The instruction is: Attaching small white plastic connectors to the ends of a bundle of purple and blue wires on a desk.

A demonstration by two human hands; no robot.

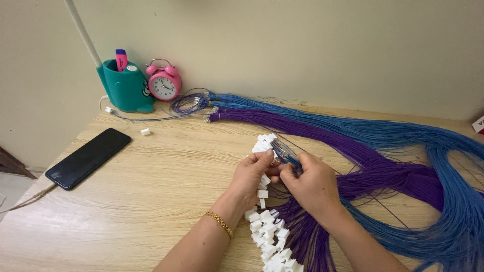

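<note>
While the left hand (252, 174) pinches a cluster of white connectors (264, 142) steady, right hand (313, 185) grips blue/purple wires (285, 151) at their plugs — both closed, mid-desk (151, 201), finished connectors trailing below.

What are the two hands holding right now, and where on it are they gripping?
Both hold a bundle of blue and purple wires near its white connectors. The left hand pinches just below the connectors; the right hand grips the wires beside it.

Light wood table (151, 201), w/ black phone (88, 157), teal pen holder (126, 88), pink alarm clock (164, 83), blue wires (403, 136), purple wires (322, 133), white connectors (272, 236)
</note>
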